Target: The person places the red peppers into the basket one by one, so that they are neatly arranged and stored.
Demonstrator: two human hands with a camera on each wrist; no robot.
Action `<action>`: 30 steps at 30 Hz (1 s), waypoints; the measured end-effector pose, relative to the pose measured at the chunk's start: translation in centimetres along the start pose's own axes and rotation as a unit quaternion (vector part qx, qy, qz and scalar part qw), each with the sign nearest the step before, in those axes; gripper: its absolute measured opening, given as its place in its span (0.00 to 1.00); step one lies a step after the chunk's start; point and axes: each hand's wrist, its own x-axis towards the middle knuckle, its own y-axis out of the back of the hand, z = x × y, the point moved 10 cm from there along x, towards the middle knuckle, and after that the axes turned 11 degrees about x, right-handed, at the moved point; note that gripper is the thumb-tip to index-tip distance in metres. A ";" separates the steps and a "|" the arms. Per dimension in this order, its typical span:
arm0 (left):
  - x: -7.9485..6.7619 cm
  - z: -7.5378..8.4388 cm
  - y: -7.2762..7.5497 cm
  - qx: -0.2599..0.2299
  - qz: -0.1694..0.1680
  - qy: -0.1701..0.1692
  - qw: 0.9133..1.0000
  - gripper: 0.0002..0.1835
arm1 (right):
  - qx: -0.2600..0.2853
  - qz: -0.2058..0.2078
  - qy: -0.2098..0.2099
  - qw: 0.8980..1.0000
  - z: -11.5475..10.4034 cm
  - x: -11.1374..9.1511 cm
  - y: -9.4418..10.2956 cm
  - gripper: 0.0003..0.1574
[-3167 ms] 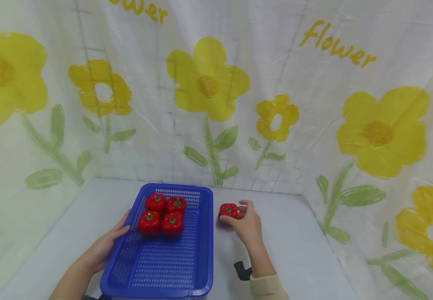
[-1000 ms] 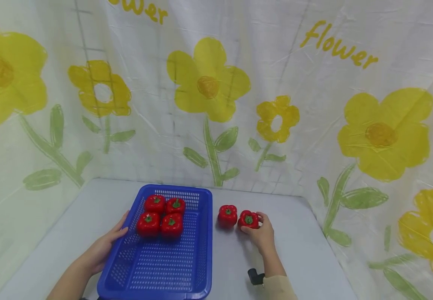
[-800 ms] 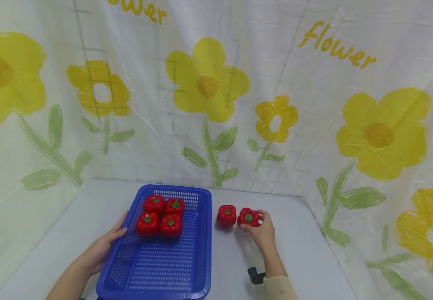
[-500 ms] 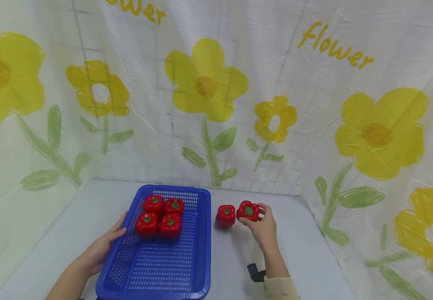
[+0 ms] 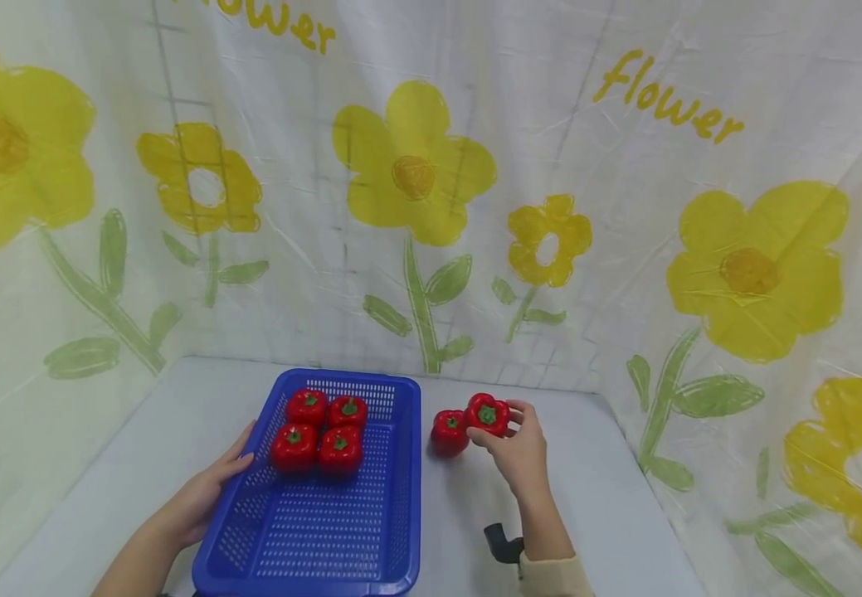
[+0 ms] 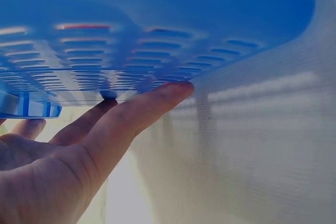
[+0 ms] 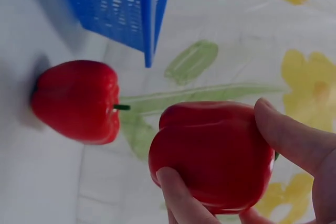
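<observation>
My right hand (image 5: 523,448) holds a red bell pepper (image 5: 487,414) above the table, thumb on one side and fingers on the other. In the right wrist view, the held bell pepper (image 7: 210,153) has its stem end turned toward the palm. Another red bell pepper (image 5: 449,434) stands on the table just left of it, stem up. My left hand (image 5: 202,497) rests against the left side of a blue plastic basket (image 5: 401,531). Its fingers (image 6: 139,116) lie fairly straight along the basket's slotted wall. Several red bell peppers (image 5: 339,450) sit together in the basket's far left part.
The basket stands on a white table (image 5: 580,489), left of centre. A white curtain (image 5: 289,274) with yellow flowers hangs behind the table and along both sides. A black wrist-mounted piece (image 5: 503,544) juts out near the right forearm.
My right hand moves from the left pepper to the right one, grips it and lifts it off the table. It then shifts slightly left. My left hand and the basket stay nearly still.
</observation>
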 end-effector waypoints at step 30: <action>0.1 -0.4 0.0 -0.002 0.011 0.000 1.000 0.33 | -0.021 -0.069 0.050 0.996 -5.2 -3.7 -5.7 0.50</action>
